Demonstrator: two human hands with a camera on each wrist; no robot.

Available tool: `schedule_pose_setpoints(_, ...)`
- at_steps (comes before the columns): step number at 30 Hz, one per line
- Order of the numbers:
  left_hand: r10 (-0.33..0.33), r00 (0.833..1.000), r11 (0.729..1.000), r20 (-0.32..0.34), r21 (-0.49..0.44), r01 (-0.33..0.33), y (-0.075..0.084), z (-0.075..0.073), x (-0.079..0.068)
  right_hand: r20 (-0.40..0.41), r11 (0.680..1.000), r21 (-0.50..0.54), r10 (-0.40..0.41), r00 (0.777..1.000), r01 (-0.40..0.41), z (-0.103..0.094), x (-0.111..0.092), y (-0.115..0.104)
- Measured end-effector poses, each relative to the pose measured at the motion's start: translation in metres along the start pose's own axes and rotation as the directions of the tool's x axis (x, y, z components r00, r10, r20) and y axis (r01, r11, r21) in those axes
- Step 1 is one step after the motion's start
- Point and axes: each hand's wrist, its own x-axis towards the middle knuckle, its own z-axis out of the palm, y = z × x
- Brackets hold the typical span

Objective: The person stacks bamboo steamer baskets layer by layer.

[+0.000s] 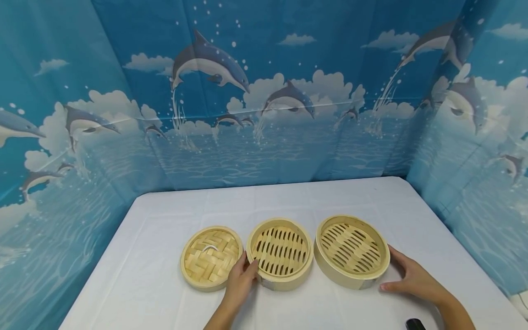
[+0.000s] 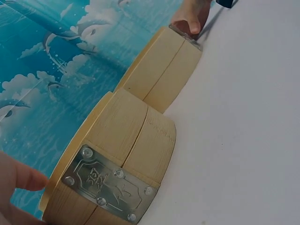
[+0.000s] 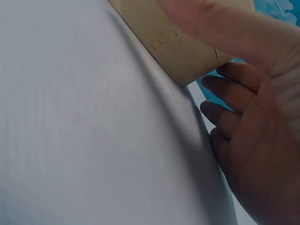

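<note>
Left hand (image 1: 240, 278) is sitting at middle bamboo steamer basket (image 1: 282, 251), right hand (image 1: 417, 278) at right bamboo steamer basket (image 1: 350, 249), fingers apart. Likely handling light, stiff; sidewalls (image 2: 117, 125) are suiting grip.

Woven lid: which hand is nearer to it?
Left. The left hand is by the right edge of the woven lid, beside the middle basket; the right hand is farther off, beside the rightmost basket.

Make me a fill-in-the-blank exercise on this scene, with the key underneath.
1. Beside the woven lid stand exactly ____ slatted steamer baskets.
2. The loop handle on the woven lid is coloured ____.
3. The right hand is beside the basket at the row's ____ end.
4. The sea animals printed on the blue backdrop are ____.

Missing words: two; white; right; dolphins.
</note>
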Motion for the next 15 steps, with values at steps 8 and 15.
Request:
schedule_pose_setpoints(8,0.017,1.000,0.999,-0.024,0.048,-0.016,-0.0023,0.0038,0.0023,-0.053,0.999,-0.015,-0.031,0.998,0.030,0.0053,0.0016,0.0020)
schedule_pose_setpoints(15,0.048,0.998,0.995,-0.036,0.094,-0.044,-0.0014,0.0048,0.0022,-0.058,0.999,0.025,-0.041,0.997,0.042,0.0069,0.0040,0.0052)
